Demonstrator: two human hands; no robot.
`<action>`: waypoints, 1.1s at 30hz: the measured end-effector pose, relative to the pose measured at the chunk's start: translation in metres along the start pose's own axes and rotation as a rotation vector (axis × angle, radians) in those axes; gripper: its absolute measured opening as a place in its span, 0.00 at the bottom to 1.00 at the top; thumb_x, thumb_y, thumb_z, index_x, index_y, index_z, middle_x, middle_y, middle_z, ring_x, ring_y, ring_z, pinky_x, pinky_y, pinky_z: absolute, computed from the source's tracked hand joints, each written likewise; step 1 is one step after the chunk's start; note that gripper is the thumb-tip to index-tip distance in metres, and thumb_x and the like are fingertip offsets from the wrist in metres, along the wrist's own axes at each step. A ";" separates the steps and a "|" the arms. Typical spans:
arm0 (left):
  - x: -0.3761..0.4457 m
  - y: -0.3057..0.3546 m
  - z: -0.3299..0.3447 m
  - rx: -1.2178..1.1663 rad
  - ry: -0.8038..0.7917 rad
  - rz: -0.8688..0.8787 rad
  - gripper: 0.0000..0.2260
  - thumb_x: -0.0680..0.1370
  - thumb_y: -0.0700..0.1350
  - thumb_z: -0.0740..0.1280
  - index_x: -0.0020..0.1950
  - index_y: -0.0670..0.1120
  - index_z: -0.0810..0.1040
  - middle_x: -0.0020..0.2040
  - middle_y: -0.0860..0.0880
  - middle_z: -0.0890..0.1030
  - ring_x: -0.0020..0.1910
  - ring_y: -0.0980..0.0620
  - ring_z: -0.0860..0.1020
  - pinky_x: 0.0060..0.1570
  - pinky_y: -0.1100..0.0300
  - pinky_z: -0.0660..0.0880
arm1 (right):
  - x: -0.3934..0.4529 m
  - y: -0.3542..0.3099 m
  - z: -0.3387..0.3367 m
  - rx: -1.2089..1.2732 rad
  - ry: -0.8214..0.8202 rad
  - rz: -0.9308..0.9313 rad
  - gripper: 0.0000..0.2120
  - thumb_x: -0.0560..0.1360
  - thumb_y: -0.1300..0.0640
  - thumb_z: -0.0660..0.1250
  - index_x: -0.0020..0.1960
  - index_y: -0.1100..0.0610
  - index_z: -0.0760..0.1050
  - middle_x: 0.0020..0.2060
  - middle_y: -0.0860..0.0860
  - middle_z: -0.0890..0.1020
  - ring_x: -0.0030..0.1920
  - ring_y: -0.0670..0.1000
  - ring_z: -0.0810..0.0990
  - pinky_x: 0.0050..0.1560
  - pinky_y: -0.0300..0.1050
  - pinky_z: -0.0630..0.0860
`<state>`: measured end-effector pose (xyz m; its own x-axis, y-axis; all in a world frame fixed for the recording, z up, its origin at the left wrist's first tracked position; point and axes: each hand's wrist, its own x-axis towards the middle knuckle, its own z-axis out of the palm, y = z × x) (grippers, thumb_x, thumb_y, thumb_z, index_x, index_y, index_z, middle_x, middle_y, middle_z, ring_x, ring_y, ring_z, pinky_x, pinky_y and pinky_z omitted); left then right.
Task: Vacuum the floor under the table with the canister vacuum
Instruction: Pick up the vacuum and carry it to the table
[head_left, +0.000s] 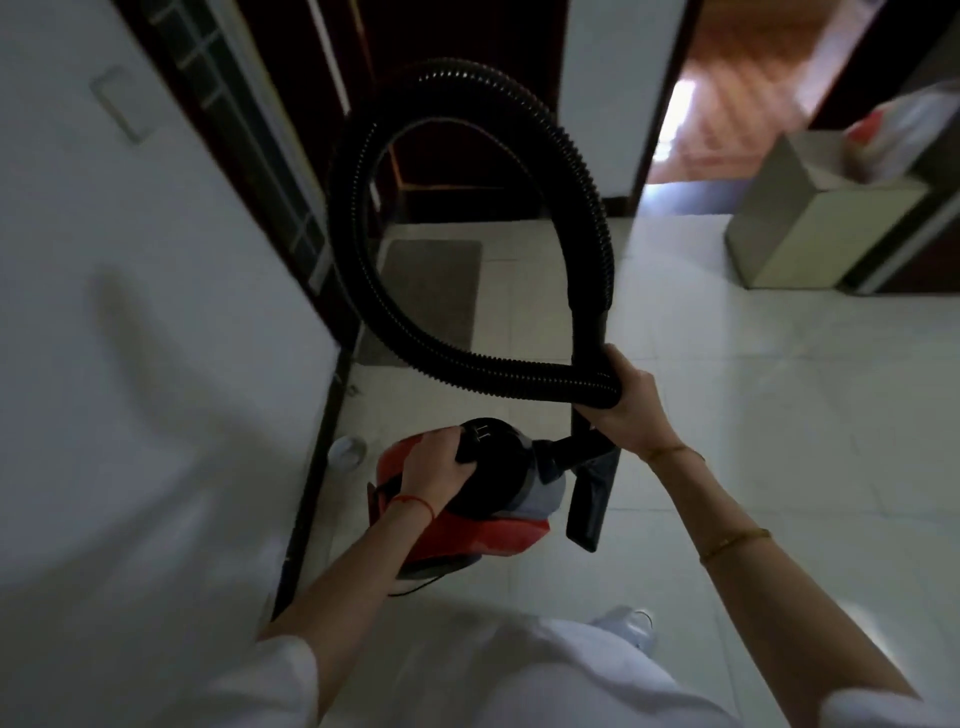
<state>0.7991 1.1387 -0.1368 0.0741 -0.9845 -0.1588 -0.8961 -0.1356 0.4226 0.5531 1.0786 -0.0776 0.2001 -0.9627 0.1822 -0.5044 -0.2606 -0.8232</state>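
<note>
Two hands carry the vacuum gear above a pale tiled floor (701, 364). The left hand (434, 462) has its fingers curled over the black handle on top of the canister vacuum (467, 509), a red body with a black cap and a grey front. The vacuum sits close to the dark skirting at the foot of the white wall (130, 338) on the left edge of the floor; whether it rests on the tiles or hangs just above them cannot be told. The right hand (626, 402) grips a bundle: the ribbed black hose (363, 260) and the straight black tube (589, 332) held together, fingers wrapped round both. From that grip the hose loops high and forward in a wide arc and comes back down. Below the right hand the flat black nozzle (589, 506) hangs just beside the vacuum's grey front.

Further along the floor a grey mat (431, 291) lies before a dark doorway. A small white round thing (348, 451) sits by the skirting, near the vacuum. Towards the far right corner stands a cream box-shaped bin (815, 228) with a white and red bag (904, 130) above it. A white shoe (631, 623) shows at the bottom.
</note>
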 end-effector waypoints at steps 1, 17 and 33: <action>0.007 0.020 0.007 0.001 -0.019 0.027 0.11 0.72 0.46 0.68 0.53 0.46 0.78 0.47 0.47 0.83 0.48 0.47 0.81 0.44 0.55 0.78 | -0.005 0.011 -0.019 0.003 0.038 0.024 0.20 0.66 0.63 0.73 0.56 0.53 0.73 0.40 0.48 0.82 0.40 0.49 0.82 0.42 0.48 0.80; 0.096 0.350 0.136 0.097 -0.232 0.422 0.07 0.72 0.47 0.63 0.46 0.48 0.79 0.42 0.47 0.83 0.43 0.45 0.81 0.41 0.53 0.79 | -0.066 0.172 -0.317 -0.083 0.414 0.181 0.17 0.66 0.64 0.73 0.53 0.58 0.72 0.39 0.51 0.81 0.39 0.52 0.81 0.39 0.51 0.78; 0.204 0.654 0.264 0.155 -0.415 0.790 0.03 0.75 0.44 0.60 0.41 0.50 0.72 0.40 0.47 0.81 0.41 0.44 0.80 0.35 0.59 0.71 | -0.080 0.341 -0.547 -0.176 0.743 0.360 0.21 0.66 0.66 0.73 0.57 0.59 0.72 0.41 0.49 0.80 0.40 0.45 0.79 0.42 0.35 0.76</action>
<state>0.1130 0.8783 -0.1282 -0.7245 -0.6610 -0.1955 -0.6701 0.6088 0.4247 -0.0936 1.0268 -0.0786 -0.5716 -0.7708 0.2814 -0.5671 0.1232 -0.8144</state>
